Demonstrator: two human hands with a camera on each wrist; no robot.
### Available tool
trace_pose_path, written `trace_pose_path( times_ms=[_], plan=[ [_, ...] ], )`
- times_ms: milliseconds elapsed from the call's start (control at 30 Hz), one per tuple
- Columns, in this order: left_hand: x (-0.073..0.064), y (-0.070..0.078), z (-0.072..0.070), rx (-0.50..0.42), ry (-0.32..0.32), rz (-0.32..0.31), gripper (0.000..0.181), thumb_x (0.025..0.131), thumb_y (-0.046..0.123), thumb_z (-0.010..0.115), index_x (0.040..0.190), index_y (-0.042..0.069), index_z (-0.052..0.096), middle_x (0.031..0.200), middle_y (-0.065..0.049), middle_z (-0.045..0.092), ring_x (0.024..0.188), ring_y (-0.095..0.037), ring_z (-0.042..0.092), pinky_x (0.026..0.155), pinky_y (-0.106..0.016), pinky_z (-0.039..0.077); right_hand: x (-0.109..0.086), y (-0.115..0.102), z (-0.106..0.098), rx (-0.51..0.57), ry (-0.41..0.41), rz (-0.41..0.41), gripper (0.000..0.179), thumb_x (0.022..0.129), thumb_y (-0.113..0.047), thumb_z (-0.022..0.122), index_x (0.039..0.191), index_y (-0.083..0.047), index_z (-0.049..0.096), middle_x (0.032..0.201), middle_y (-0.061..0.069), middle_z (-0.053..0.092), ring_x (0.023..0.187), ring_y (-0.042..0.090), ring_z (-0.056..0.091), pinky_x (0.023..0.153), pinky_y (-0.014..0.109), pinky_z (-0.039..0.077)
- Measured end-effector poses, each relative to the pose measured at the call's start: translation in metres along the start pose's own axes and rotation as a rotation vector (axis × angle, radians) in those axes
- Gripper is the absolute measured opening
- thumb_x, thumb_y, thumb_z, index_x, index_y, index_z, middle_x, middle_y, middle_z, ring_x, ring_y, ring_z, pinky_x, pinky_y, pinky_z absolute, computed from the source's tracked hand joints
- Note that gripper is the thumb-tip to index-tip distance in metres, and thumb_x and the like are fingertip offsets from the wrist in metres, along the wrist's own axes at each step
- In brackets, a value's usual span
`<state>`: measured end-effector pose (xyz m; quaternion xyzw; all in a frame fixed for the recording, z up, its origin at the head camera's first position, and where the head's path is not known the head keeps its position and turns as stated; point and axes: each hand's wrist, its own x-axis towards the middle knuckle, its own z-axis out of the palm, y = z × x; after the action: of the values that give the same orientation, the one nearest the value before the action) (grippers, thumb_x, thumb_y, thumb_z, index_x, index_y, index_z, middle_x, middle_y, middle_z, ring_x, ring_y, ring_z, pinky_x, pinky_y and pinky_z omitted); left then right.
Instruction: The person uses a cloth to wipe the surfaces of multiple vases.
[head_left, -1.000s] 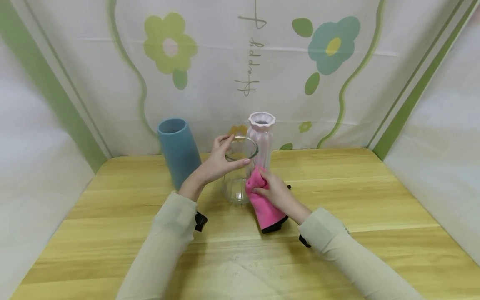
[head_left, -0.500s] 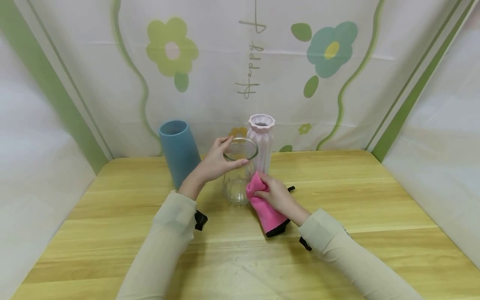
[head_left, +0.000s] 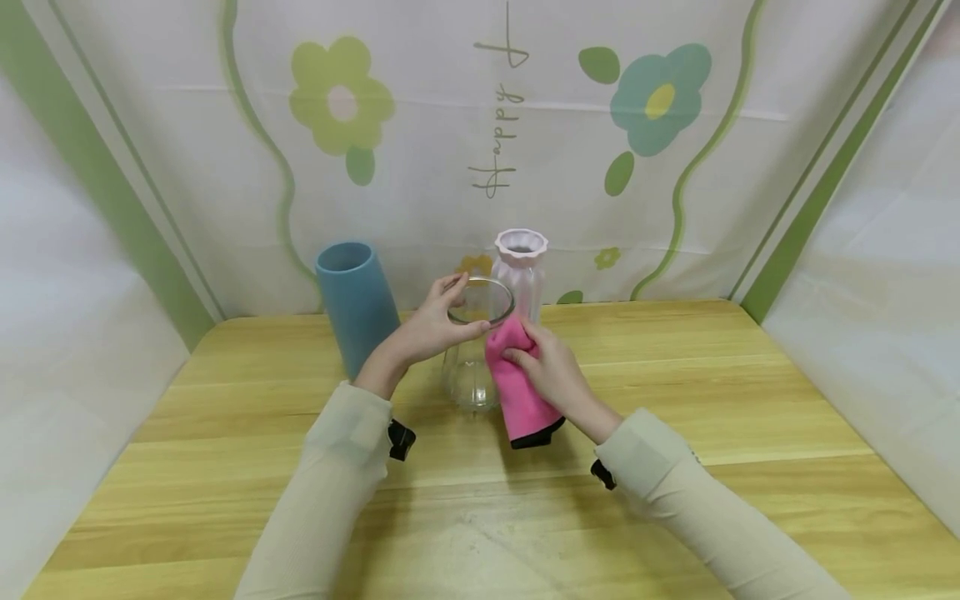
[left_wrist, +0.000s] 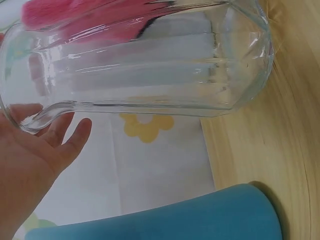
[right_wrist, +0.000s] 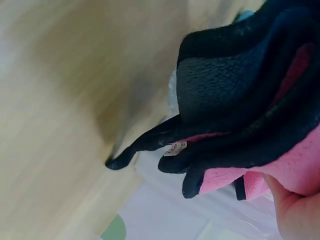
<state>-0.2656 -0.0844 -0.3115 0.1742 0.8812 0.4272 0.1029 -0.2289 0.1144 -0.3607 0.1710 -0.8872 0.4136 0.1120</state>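
Note:
A clear glass vase [head_left: 468, 375] stands upright on the wooden table. My left hand [head_left: 431, 327] grips it around the rim from the left, thumb in front and fingers behind. In the left wrist view the ribbed wall of the glass vase [left_wrist: 150, 75] fills the upper part. My right hand [head_left: 555, 371] pinches a folded pink cloth [head_left: 521, 400] with black edging, held against the right side of the vase just below the rim. Several loose folds of the cloth [right_wrist: 220, 90] hang down in the right wrist view, with a small white label on one edge.
A tall blue vase [head_left: 357, 304] stands to the left, close beside my left wrist. Behind the glass vase is a pale pink vase [head_left: 522, 271] with a scalloped rim. A flower-printed curtain [head_left: 420, 167] backs the wooden table [head_left: 675, 400].
My right hand has dipped slightly, then risen with the pink cloth along the glass vase toward its rim. My left hand has kept its hold on the rim.

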Motion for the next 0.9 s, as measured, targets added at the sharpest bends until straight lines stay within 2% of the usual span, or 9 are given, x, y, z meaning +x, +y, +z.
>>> trace_pose_path(
  times_ms=[133, 233, 333, 467, 533, 700, 833, 900],
  plan=[
    [0.001, -0.001, 0.001, -0.013, -0.006, 0.012, 0.091, 0.087, 0.045, 0.063, 0.155, 0.025, 0.005, 0.161, 0.0, -0.001, 0.142, -0.029, 0.029, 0.109, -0.055, 0.034, 0.002, -0.002, -0.001, 0.003, 0.016, -0.011, 0.048, 0.089, -0.012, 0.065, 0.134, -0.004, 0.053, 0.129, 0.02, 0.059, 0.115, 0.035, 0.059, 0.092, 0.046, 0.051],
    [0.001, -0.002, 0.001, -0.019, -0.007, 0.02, 0.091, 0.088, 0.044, 0.063, 0.155, 0.025, 0.005, 0.161, 0.0, -0.001, 0.142, -0.028, 0.028, 0.109, -0.055, 0.034, 0.004, -0.001, 0.0, -0.015, -0.001, -0.017, 0.041, 0.088, -0.013, 0.067, 0.127, -0.003, 0.058, 0.125, 0.02, 0.061, 0.116, 0.034, 0.059, 0.093, 0.045, 0.05],
    [0.001, -0.003, 0.001, -0.026, -0.008, 0.022, 0.09, 0.088, 0.044, 0.063, 0.155, 0.025, 0.005, 0.161, 0.001, -0.001, 0.142, -0.027, 0.028, 0.109, -0.055, 0.034, 0.004, 0.0, 0.001, -0.036, -0.036, -0.01, 0.048, 0.086, -0.014, 0.069, 0.13, -0.002, 0.055, 0.126, 0.021, 0.06, 0.116, 0.034, 0.059, 0.092, 0.045, 0.051],
    [0.002, -0.004, 0.002, -0.024, -0.002, 0.03, 0.09, 0.088, 0.044, 0.062, 0.155, 0.024, 0.006, 0.161, 0.001, -0.001, 0.142, -0.027, 0.027, 0.11, -0.055, 0.033, 0.001, 0.001, 0.002, -0.039, -0.084, 0.016, 0.069, 0.084, -0.013, 0.071, 0.143, 0.002, 0.039, 0.14, 0.024, 0.049, 0.126, 0.037, 0.051, 0.1, 0.046, 0.047],
    [0.002, -0.005, 0.002, -0.019, 0.007, 0.039, 0.09, 0.088, 0.044, 0.063, 0.155, 0.023, 0.006, 0.161, 0.0, 0.0, 0.142, -0.028, 0.027, 0.11, -0.056, 0.033, 0.0, 0.004, 0.004, -0.038, -0.099, 0.018, 0.071, 0.083, -0.012, 0.072, 0.144, 0.002, 0.037, 0.142, 0.024, 0.046, 0.128, 0.038, 0.049, 0.101, 0.046, 0.046],
    [0.002, -0.006, 0.004, -0.006, 0.032, 0.056, 0.093, 0.086, 0.047, 0.064, 0.155, 0.023, 0.007, 0.161, 0.0, 0.001, 0.143, -0.027, 0.027, 0.109, -0.056, 0.034, -0.004, 0.017, 0.008, -0.032, -0.144, 0.0, 0.069, 0.083, -0.009, 0.071, 0.144, 0.0, 0.04, 0.129, 0.024, 0.058, 0.117, 0.035, 0.058, 0.093, 0.045, 0.051],
    [0.001, -0.006, 0.005, -0.009, 0.044, 0.05, 0.095, 0.084, 0.048, 0.066, 0.155, 0.025, 0.007, 0.16, -0.001, -0.002, 0.146, -0.03, 0.017, 0.112, -0.058, 0.029, -0.009, 0.029, 0.012, -0.047, -0.192, 0.017, 0.062, 0.084, -0.008, 0.07, 0.14, 0.0, 0.045, 0.116, 0.02, 0.064, 0.11, 0.033, 0.061, 0.088, 0.043, 0.053],
    [0.0, -0.005, 0.006, -0.006, 0.051, 0.046, 0.095, 0.084, 0.049, 0.066, 0.155, 0.025, 0.008, 0.159, -0.002, -0.003, 0.147, -0.031, 0.011, 0.112, -0.059, 0.027, -0.011, 0.032, 0.014, -0.06, -0.203, 0.029, 0.06, 0.085, -0.009, 0.07, 0.139, 0.0, 0.046, 0.117, 0.02, 0.064, 0.111, 0.034, 0.06, 0.09, 0.044, 0.052]
  ],
)
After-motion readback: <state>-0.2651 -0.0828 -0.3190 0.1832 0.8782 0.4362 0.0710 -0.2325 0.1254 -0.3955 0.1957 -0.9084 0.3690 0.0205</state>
